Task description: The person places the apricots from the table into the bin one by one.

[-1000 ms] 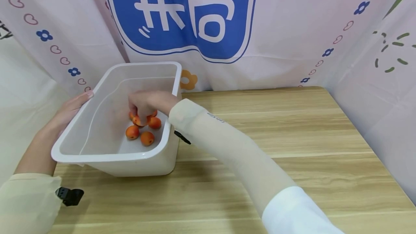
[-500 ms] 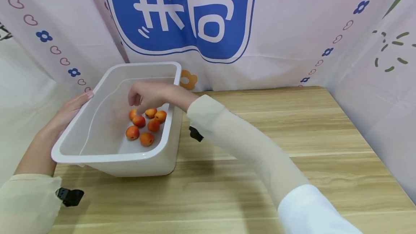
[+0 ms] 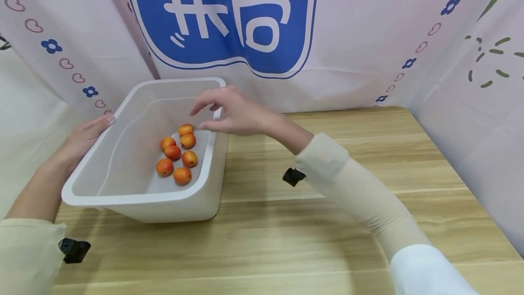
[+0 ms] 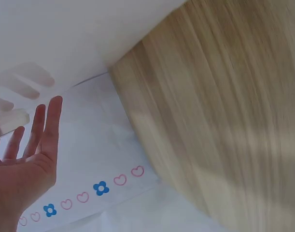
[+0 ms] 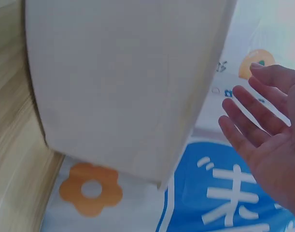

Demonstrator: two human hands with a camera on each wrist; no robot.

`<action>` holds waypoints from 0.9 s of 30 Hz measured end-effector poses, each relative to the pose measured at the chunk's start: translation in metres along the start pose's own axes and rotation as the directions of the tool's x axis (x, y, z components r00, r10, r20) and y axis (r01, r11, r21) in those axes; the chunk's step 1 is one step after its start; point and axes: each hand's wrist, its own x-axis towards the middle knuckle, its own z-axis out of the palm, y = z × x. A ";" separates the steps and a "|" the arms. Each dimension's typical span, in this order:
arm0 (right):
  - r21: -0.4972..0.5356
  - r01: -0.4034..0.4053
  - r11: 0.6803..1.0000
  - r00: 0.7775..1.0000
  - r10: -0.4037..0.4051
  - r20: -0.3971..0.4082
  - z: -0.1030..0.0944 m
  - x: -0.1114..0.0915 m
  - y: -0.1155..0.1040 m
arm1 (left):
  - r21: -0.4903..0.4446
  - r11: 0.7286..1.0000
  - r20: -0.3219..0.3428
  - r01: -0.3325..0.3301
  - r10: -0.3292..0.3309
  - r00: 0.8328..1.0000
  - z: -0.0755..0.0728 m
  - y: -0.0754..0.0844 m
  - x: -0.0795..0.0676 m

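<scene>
In the head view, several orange-red fruits (image 3: 173, 152) that look like apricots lie on the floor of a deep white plastic bin (image 3: 135, 199). My left hand (image 3: 83, 141) rests at the bin's left rim, its thumb tip showing on the edge. From the left wrist view, this hand's fingers are straight on the outer side, close to the bin wall. Over the bin's right rim hovers my right hand (image 3: 235, 112), fingers spread and nothing between them. The right wrist view shows the same relaxed fingers beside the bin's outer wall (image 5: 113, 87).
The bin stands at the left of a wood-grain table (image 3: 348, 172). Behind the table hangs a white cloth (image 3: 348, 49) with a blue printed panel (image 3: 225, 22). Patterned cloth also closes off both sides.
My right hand has risen from among the fruits and moved right to the bin's rim, its fingers spreading. Two fruits have rolled to the back of the group. The left hand stays at the rim.
</scene>
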 end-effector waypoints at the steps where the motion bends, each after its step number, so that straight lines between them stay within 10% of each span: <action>1: 0.001 0.000 1.000 1.000 0.000 -0.019 -0.003 -0.006 0.002 | 0.063 0.998 -0.010 -0.030 0.031 0.999 0.000 0.001 0.000; 4: 0.007 -0.016 1.000 0.998 0.016 -0.058 -0.011 -0.023 0.009 | 0.369 0.919 -0.009 -0.141 0.155 0.988 0.001 0.006 0.003; 9: -0.008 -0.069 0.998 0.994 0.068 -0.085 -0.025 -0.050 0.025 | 0.795 0.572 0.047 -0.201 0.273 0.961 0.007 0.028 0.011; 13: -0.021 -0.099 0.995 0.989 0.096 -0.113 -0.036 -0.069 0.036 | 0.911 0.391 0.042 -0.134 0.234 0.971 0.019 0.051 0.011; 16: -0.047 -0.123 0.991 0.985 0.116 -0.127 -0.045 -0.080 0.041 | 0.934 0.339 0.026 -0.114 0.254 0.967 0.033 0.070 0.007; 27: -0.268 -0.337 0.902 0.940 0.309 -0.140 -0.072 -0.112 0.053 | 0.916 0.280 0.140 -0.286 0.445 0.884 0.107 0.139 -0.006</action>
